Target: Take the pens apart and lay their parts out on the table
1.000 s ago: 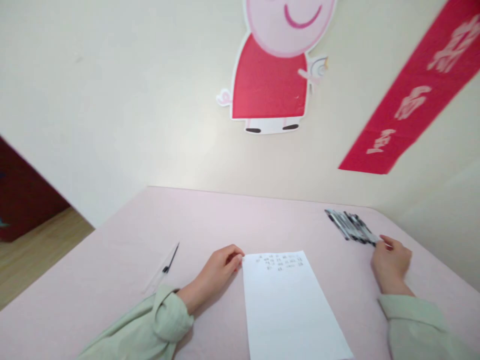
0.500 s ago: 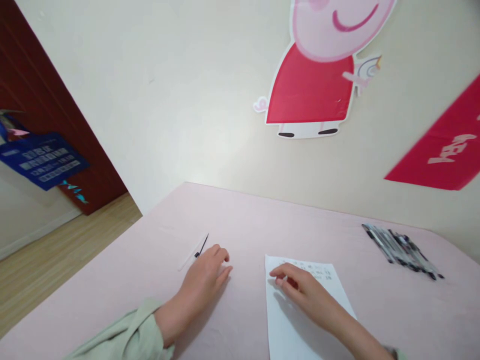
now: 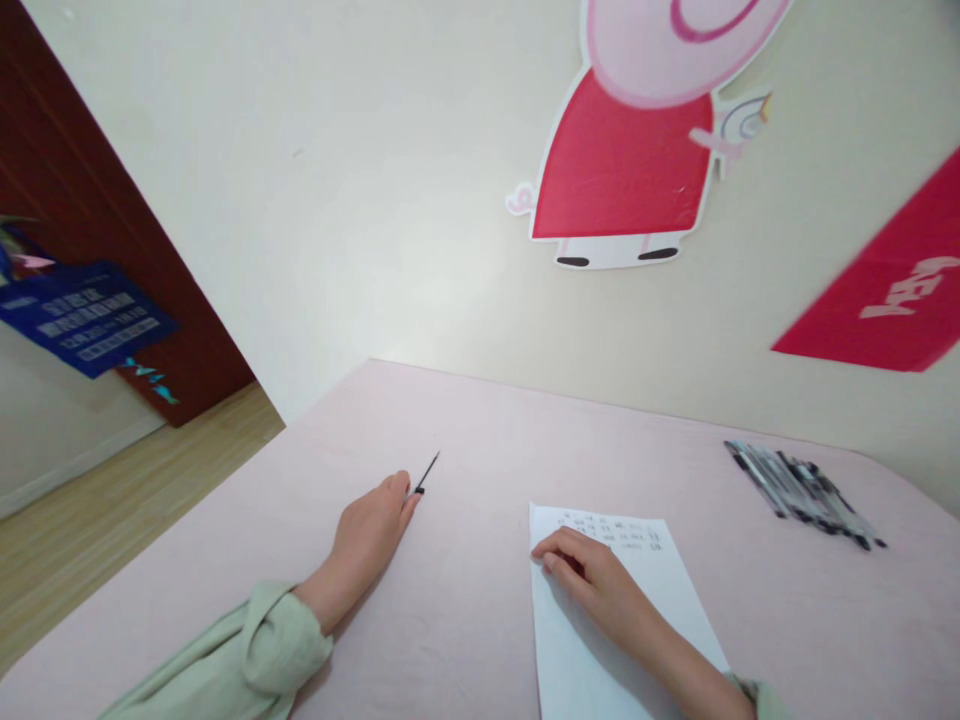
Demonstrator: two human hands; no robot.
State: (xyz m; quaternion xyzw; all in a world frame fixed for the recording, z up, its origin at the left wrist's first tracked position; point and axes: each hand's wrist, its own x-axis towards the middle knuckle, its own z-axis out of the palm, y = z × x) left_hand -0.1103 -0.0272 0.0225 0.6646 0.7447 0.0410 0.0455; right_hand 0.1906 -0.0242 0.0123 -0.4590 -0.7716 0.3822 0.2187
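Brt, soft shdws, blur at R.

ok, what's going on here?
A person's left hand holds a thin, black, pointed pen refill, its near end hidden. The right hand, curled, is over a white paper sheet with dark writing near its top. A loose cluster of clear, black-ended pens lies farther right on the pale pink table.
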